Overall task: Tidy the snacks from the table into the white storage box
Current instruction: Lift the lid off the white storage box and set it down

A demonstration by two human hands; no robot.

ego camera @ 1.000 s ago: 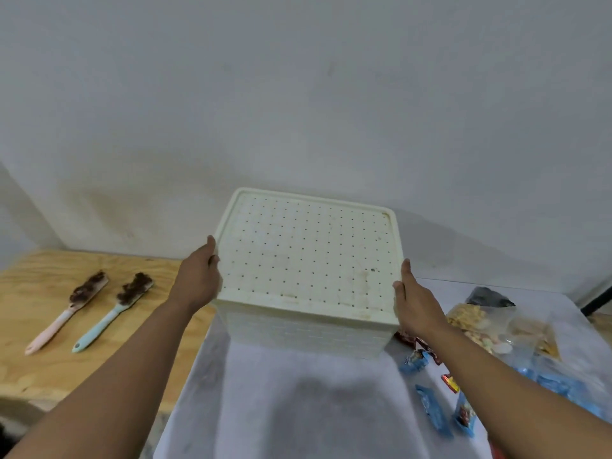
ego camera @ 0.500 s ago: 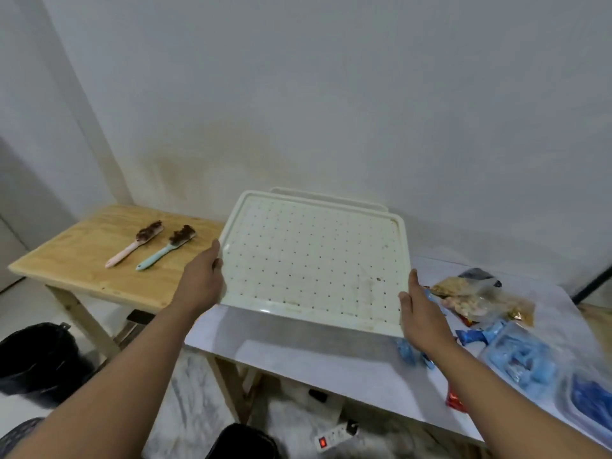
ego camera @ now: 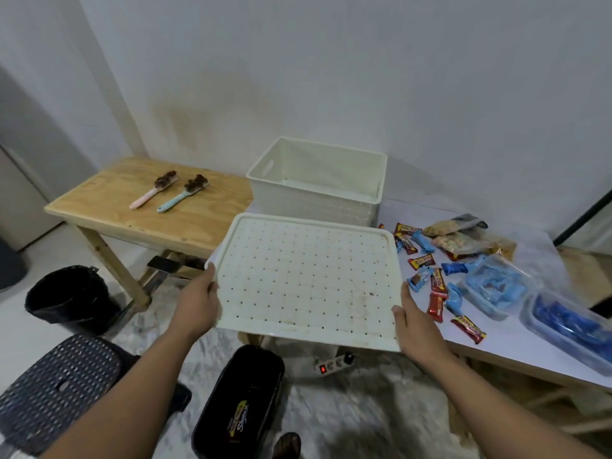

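The white storage box [ego camera: 371,213] stands open on the white table [ego camera: 516,339], against the wall. Its perforated white lid [ego camera: 308,276] hangs in the air in front of the box, over the table's near edge. My left hand [ego camera: 198,303] grips the lid's left edge and my right hand [ego camera: 414,323] grips its right edge. Red and blue snack bars [ego camera: 430,279] lie scattered on the table right of the lid. Bags of nuts and crackers [ego camera: 457,236] lie behind them. Clear tubs of blue-wrapped snacks [ego camera: 493,289] sit at the right.
A wooden side table [ego camera: 99,207] at the left carries a pink brush [ego camera: 155,188] and a blue brush [ego camera: 183,193]. On the floor are a black bin [ego camera: 73,296], a dark woven stool [ego camera: 56,389], a black container [ego camera: 241,405] and a power strip [ego camera: 332,364].
Both hands lifted the lid off the box and drew it toward me, leaving the box open. The view swung down and back, showing the floor.
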